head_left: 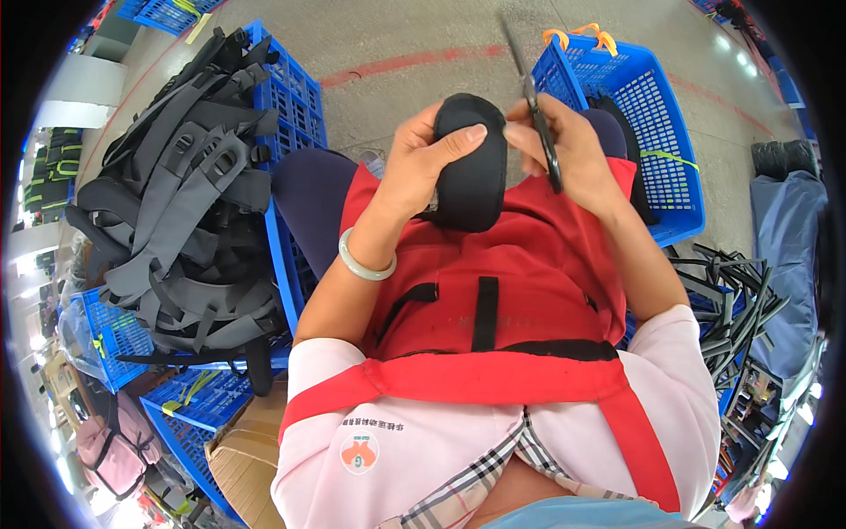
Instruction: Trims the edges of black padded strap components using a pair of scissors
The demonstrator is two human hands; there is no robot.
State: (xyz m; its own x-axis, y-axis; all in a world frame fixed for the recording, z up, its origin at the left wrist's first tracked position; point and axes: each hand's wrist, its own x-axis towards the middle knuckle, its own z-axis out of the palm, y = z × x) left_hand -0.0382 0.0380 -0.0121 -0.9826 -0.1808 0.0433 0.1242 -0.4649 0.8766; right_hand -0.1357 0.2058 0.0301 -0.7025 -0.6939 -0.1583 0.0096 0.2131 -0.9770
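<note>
A black padded fabric piece (472, 181), rounded at its ends, is held up over my lap. My left hand (419, 163) grips it along its left side, thumb across the front. In my right hand (573, 145) is a pair of scissors (541, 132) with dark handles, its blades pointing away from me and blurred. The right fingertips also meet at the pad's upper right edge; whether they pinch a thread there is too small to tell. Below the pad, a red apron (520, 300) with black straps covers my lap.
On my left, a pile of dark grey padded straps (189, 185) heaps over a blue crate (291, 106). Another blue crate (656, 115) with orange ties holds black pieces at my right. Black strips (731, 309) and bluish cloth (784, 264) lie further right. A cardboard box (251, 458) stands lower left.
</note>
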